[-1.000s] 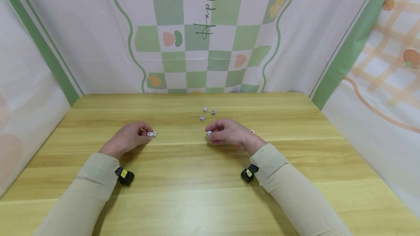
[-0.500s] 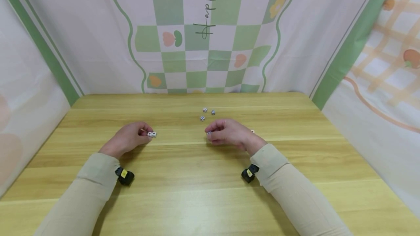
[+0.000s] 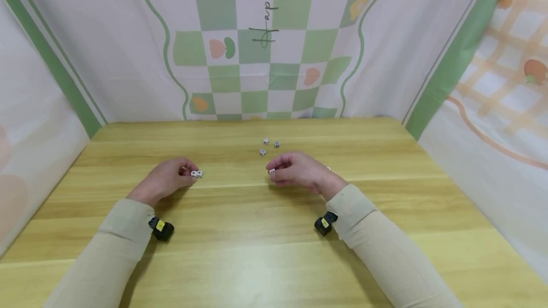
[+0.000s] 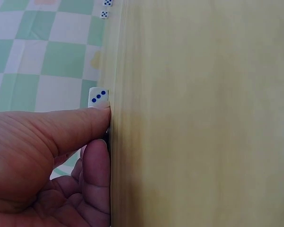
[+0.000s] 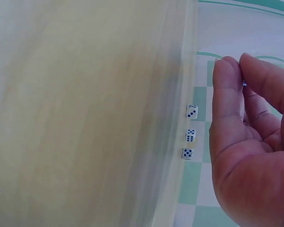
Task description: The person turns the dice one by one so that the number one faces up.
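Observation:
Two white dice (image 3: 197, 174) sit side by side on the table at the left. My left hand (image 3: 164, 179) has its thumb and fingers at the pair's left end, gripping there. In the left wrist view a die (image 4: 98, 97) with three blue dots shows past the thumb, which covers the rest. To the right of centre, my right hand (image 3: 299, 172) pinches a small white die (image 3: 271, 171) between thumb and fingertips, low over the table. From the right wrist, only a speck of that die shows between the fingers.
Just beyond my right hand lie three loose dice, one at the back left (image 3: 266, 141), one at the right (image 3: 276, 144) and one nearer (image 3: 263, 152). Another white die (image 3: 328, 168) peeks out behind my right wrist. A patterned cloth (image 3: 257, 75) hangs behind the wooden table (image 3: 239, 232).
The die in my right fingers has turned and shows a different face. My left hand and its dice keep their place. The whole head view has shifted slightly.

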{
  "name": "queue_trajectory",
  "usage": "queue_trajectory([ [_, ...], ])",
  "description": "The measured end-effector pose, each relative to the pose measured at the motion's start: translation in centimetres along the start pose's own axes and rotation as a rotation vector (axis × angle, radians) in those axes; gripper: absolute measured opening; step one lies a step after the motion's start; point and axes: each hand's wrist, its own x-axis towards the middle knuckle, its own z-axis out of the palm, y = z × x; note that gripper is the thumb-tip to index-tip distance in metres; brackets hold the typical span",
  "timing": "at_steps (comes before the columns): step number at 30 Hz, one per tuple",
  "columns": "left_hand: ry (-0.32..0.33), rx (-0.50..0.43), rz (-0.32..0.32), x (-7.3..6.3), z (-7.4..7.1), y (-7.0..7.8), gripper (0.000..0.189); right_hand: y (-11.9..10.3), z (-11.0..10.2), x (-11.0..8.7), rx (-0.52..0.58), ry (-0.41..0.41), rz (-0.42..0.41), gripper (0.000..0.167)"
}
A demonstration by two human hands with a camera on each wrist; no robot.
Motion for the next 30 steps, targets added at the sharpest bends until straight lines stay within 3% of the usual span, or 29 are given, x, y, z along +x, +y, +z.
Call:
queue_trajectory([
  [10,0.000,0.015,0.010,-0.21,-0.51,-0.05,0.022,-0.79,0.16,0.61,-0.037,-0.005,0.001,0.038],
  [30,-0.003,0.006,0.014,0.06,-0.16,-0.10,0.023,-0.39,0.30,0.22,-0.048,-0.011,-0.017,0.039],
])
